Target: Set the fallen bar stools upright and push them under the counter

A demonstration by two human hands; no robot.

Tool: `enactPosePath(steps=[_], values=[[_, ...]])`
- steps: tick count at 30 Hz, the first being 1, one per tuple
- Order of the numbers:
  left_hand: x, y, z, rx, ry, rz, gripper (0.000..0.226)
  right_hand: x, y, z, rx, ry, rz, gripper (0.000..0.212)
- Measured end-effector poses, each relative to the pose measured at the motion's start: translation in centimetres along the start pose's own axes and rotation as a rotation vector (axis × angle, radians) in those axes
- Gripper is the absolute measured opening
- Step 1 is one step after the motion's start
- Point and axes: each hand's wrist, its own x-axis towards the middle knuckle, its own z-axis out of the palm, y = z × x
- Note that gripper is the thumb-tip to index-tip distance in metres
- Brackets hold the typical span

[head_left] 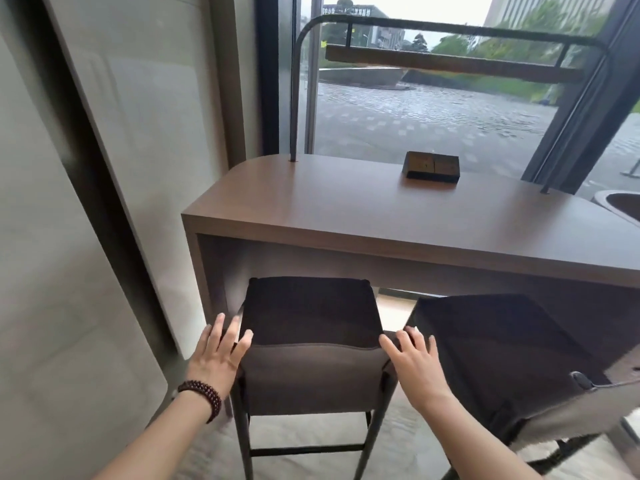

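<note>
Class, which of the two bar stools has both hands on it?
The left stool, nearest the wall: the left hand and right hand touch its two back corners. The right stool stands outside them.

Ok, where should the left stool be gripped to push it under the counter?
By the two ends of its low padded back, from the near side, one hand per end. The left stool stands upright facing the counter opening, and that back is its nearest, widest part.

No legible text; distant rooftop sign (346,11) too blurred.
</note>
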Motion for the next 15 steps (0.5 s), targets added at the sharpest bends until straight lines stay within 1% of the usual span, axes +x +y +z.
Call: enactPosePath(steps=[2,4,5,7,8,10,11,13,15], values=[[0.8,-0.5,0.8,0.043,0.140,0.058,0.090,0.6,0.5,-0.2,-0.016,0.006,-0.013,0.074],[1.6,-1.2,1.6,0.129,0.238,0.093,0.093,1.1,0.3,-0.9,0.001,0.081,-0.026,0.071],[2.2,-1.5,2.0,0.125,0.295,0.075,0.093,1.3,0.1,-1.2,0.004,0.117,-0.028,0.070],[3.6,-2.5,2.6,0.132,0.245,0.086,0.090,1.9,-0.5,-1.6,-0.027,0.190,-0.064,0.069],[4.4,-3.1,3.1,0.121,0.222,0.069,0.085,2.2,-0.9,-1.7,-0.039,0.192,-0.079,0.069],[5.8,-4.4,3.0,0.173,0.047,0.005,0.073,3.0,-1.8,-2.0,-0.034,0.199,-0.104,0.067],[6.6,-5.0,3.3,0.207,0.013,-0.015,0.069,3.4,-2.2,-1.9,-0.025,0.207,-0.116,0.066],[7.9,-5.5,3.7,0.236,0.004,-0.029,0.066,4.3,-2.7,-2.0,-0.020,0.235,-0.124,0.065],[9.1,-5.7,3.8,0.231,0.025,-0.055,0.067,5.4,-2.8,-2.4,-0.005,0.268,-0.114,0.059]])
